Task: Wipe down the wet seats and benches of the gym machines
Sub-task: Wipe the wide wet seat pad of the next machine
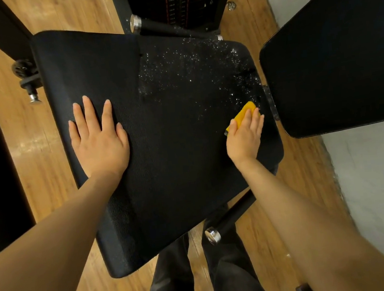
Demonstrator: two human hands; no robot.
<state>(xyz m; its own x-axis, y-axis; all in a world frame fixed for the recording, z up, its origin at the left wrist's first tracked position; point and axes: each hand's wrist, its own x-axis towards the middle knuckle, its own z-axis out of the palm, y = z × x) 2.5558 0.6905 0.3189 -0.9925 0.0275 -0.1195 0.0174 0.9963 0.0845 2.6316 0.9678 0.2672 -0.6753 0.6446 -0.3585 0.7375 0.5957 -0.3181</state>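
A black padded seat (174, 147) of a gym machine fills the middle of the view. Water droplets (201, 72) speckle its far right part; the near and left parts look dull and dry. My left hand (98, 141) lies flat on the seat's left side with fingers spread. My right hand (247, 132) presses a yellow cloth (244, 113) onto the seat near its right edge, fingers straight over the cloth, just below the droplets.
A black back pad (334, 57) stands right of the seat. The weight stack (177, 1) is beyond it, with chrome-tipped bars (213, 236) at front and back. An adjustment knob (23, 68) sticks out on the left. Wooden floor (30, 144) all around, my legs (202, 283) below.
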